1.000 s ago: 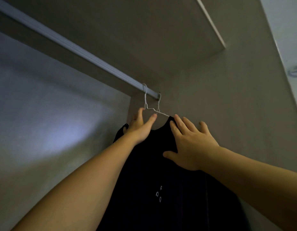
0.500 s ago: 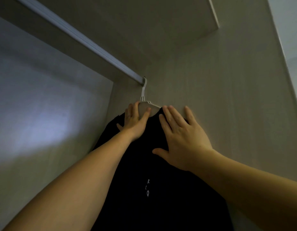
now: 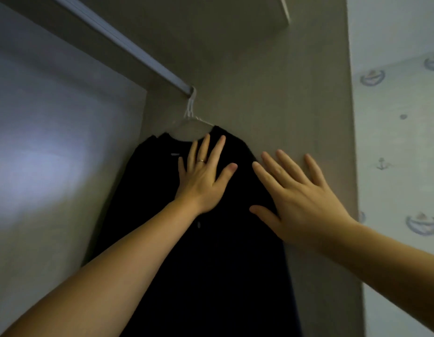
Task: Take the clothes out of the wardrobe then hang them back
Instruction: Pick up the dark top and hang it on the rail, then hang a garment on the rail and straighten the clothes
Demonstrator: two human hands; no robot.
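A black garment (image 3: pixel 211 263) hangs on a white wire hanger (image 3: pixel 190 117) at the right end of the wardrobe rail (image 3: pixel 118 40), close to the wardrobe's right side wall (image 3: pixel 296 105). My left hand (image 3: pixel 202 178) lies flat on the garment just below its collar, fingers straight and spread, a ring on one finger. My right hand (image 3: pixel 298 198) is spread with straight fingers over the garment's right shoulder and the side wall; it holds nothing.
The wardrobe's back panel (image 3: pixel 53 166) fills the left, with a pale patch of light on it. A shelf (image 3: pixel 211 25) sits above the rail. Outside the wardrobe at the right is a wall (image 3: pixel 400 142) with anchor-pattern wallpaper.
The hanger and garment have slid further right along the rail to its end. Both hands have let go of the collar area and now lie flat with fingers spread.
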